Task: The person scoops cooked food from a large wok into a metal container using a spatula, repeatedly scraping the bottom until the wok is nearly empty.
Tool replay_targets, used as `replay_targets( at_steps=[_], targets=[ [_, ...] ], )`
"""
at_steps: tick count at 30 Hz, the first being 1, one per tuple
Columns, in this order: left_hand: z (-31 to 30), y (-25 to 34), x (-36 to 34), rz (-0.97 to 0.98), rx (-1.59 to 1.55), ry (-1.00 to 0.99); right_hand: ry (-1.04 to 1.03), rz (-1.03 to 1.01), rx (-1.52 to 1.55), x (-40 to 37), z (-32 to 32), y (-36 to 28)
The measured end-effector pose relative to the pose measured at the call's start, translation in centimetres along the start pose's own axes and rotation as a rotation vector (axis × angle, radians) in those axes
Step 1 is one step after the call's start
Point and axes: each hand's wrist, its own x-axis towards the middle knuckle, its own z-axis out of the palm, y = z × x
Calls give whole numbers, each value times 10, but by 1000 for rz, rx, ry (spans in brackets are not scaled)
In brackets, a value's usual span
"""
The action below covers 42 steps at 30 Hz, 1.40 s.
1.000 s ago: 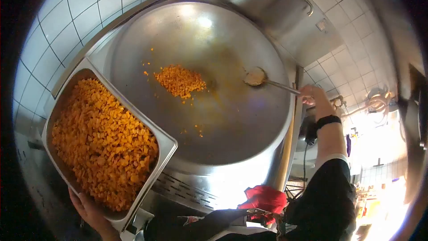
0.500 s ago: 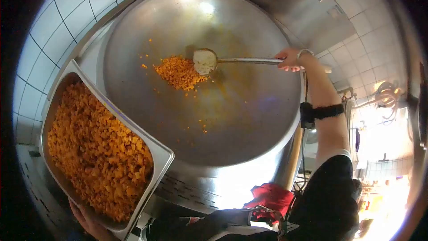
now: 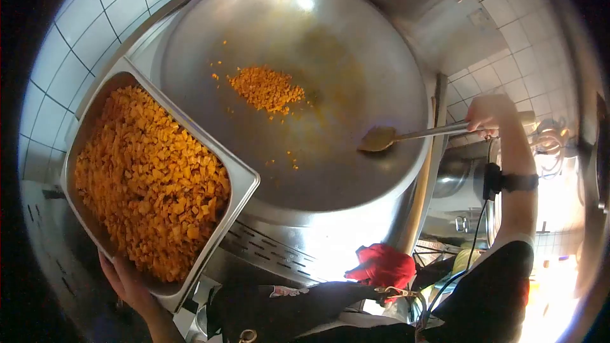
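Over the big steel kettle (image 3: 356,44), my right hand (image 3: 489,117) has drawn the ladle (image 3: 379,138) back from the small heap of orange cubes (image 3: 267,87). Half a second ago its bowl sat just beside the heap. Now it lies low against the kettle's right wall, well apart from it. The heap looks much as it did, so I judge this stroke gathered little; whether the bowl carries anything I cannot tell. My right grip is closed round the end of the ladle's handle. My left hand (image 3: 127,282) holds the tray (image 3: 251,181) from underneath, fingers curled on its near edge. The tray, heaped with diced pieces (image 3: 149,178), has stayed with one corner over the kettle's rim.
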Motion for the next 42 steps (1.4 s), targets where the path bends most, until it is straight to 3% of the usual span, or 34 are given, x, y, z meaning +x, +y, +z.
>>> replay_targets(
  at_steps=[1, 3, 4, 7, 10, 12, 14, 19, 21, 23, 28, 30, 32, 33, 35, 37, 42],
  targets=[
    [2, 1, 0, 10, 0, 10, -22, 17, -47, 11, 8, -6],
    [4, 3, -2, 23, -2, 19, 56, -108, 373, 59, 42, -5],
    [5, 3, -2, 15, 20, 18, 58, -110, 376, 80, 56, -19],
    [9, 7, -2, 18, 36, 12, 354, -372, 5, 120, 71, -86],
    [14, 11, -4, 29, 52, 1, 523, -474, 14, 108, 47, -107],
    [11, 9, -3, 28, 67, -9, 255, -435, 56, 66, 9, -104],
    [0, 5, 0, -6, 116, -14, 134, -395, 66, 36, -10, -85],
    [13, 13, -4, -13, 20, -56, 117, -426, -19, -31, -11, -53],
    [14, 13, -4, -9, -14, -62, -64, -425, -199, -52, -11, -45],
    [15, 14, -5, -28, 39, 9, -97, -434, -167, -67, -10, -36],
    [17, 12, -4, 17, -43, -47, -108, -465, -78, -60, 20, -52],
    [18, 13, -5, 23, -39, -41, 31, -559, -49, -26, 45, -75],
    [26, 24, -9, -80, 68, 59, 600, -847, -235, 66, 100, -89],
    [24, 23, -8, -72, 73, 56, 602, -850, -225, 57, 97, -98],
    [20, 16, -6, 53, -9, -57, 256, -607, 46, 18, 73, -118],
    [22, 18, -8, 36, -16, -41, 45, -557, 233, -14, 38, -90],
    [19, 14, -4, 39, 25, -8, -73, -633, 163, -24, 15, -9]
  ],
)
